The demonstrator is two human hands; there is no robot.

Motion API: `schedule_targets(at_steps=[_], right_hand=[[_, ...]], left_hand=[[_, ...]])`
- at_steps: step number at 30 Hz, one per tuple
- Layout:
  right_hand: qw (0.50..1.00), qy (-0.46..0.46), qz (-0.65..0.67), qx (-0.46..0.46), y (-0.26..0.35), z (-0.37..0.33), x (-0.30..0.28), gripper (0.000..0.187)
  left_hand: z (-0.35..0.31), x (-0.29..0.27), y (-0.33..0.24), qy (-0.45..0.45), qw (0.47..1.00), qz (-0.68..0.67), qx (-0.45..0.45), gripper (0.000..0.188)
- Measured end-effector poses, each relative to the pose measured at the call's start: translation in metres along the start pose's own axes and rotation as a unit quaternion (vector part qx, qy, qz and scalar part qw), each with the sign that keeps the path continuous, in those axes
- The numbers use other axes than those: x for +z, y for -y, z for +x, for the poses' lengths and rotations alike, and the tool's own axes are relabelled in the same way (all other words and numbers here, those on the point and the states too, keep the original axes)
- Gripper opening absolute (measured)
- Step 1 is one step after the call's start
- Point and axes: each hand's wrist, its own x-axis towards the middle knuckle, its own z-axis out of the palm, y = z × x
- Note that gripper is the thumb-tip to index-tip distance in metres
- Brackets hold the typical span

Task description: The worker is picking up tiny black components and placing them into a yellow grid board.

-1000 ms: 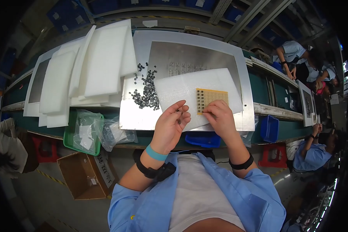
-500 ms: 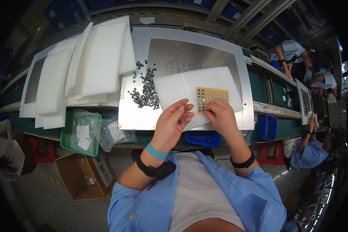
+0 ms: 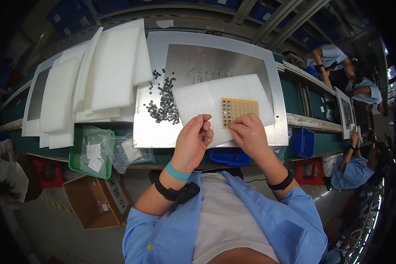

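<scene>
A yellow-tan perforated board (image 3: 246, 110) lies on a white foam sheet (image 3: 196, 99). Small black square parts (image 3: 227, 105) sit in rows along the board's left side. My right hand (image 3: 250, 134) is at the board's lower edge, thumb and fingertips pinched together; whatever lies between them is hidden. Left of the board, my left hand (image 3: 192, 141) is raised palm inward with curled fingers, and small dark parts show in its palm. Beyond it, a loose heap of the same black square parts (image 3: 165, 103) is spread on the metal plate (image 3: 152, 134).
White foam sheets (image 3: 114, 66) are stacked at the left. A green bin (image 3: 78, 160) with clear plastic bags, a blue tray (image 3: 229, 156) and another blue bin (image 3: 304, 143) line the near edge. An open cardboard box (image 3: 86, 202) stands on the floor. Other people work at the right.
The view has shifted slightly, so the bench appears a little farther left. My left hand's fingers have drawn closer together. My right hand stays at the board's lower edge.
</scene>
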Motion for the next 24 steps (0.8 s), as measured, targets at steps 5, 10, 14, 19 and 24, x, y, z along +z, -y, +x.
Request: schedule_targets(at_steps=[5,10,14,19,24], right_hand=[[1.0,-0.015,-0.022,-0.014,0.003,-0.005,-0.006,0.026],[0.998,-0.012,0.042,0.033,0.006,-0.007,-0.027,0.027],[0.985,-0.062,0.147,0.066,0.025,0.01,-0.05,0.021],[0.987,-0.063,0.141,0.038,0.034,0.024,-0.057,0.022],[0.974,-0.034,0.209,0.081,0.032,0.019,-0.056,0.017]], left_hand=[[-0.001,0.016,-0.006,-0.005,1.0,0.028,-0.001,0.03],[-0.01,0.036,0.001,-0.027,0.997,0.063,-0.02,0.03],[-0.015,0.051,0.005,-0.03,0.998,0.042,-0.036,0.032],[-0.015,0.056,0.02,-0.006,0.999,0.023,-0.022,0.037],[-0.015,0.065,0.025,0.051,0.995,0.079,-0.026,0.041]])
